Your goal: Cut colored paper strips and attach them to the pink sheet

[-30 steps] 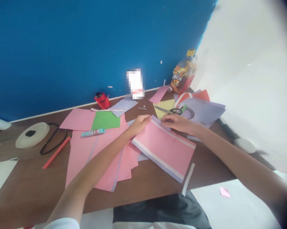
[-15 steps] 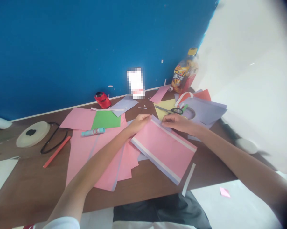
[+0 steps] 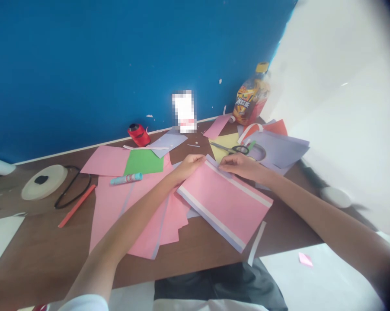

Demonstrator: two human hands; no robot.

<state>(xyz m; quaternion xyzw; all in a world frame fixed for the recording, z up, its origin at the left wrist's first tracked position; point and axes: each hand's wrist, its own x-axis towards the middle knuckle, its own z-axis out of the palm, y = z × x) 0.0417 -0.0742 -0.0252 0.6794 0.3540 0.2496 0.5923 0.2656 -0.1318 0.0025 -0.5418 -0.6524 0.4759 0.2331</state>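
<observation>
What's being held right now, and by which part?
A pink rectangular paper sheet edged in white and lavender. The left hand holds it near its far corner; the right hand touches the right long edge close by, whether pinching cannot be told.

A brown table [image 3: 46, 255] stands against a blue wall [image 3: 117, 65] (white-flecked); a white wall [image 3: 337, 125] adjoins it.

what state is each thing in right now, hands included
left hand: closed on a corner of the pink sheet
right hand: fingers bent at the sheet's purple edge, grip unclear
pink sheet: held, white strips along two opposite sides
scissors: lying partly on yellow paper, unheld
light blue tube: on its side
bottle: capped
white strip: loose, at the table's near edge
</observation>
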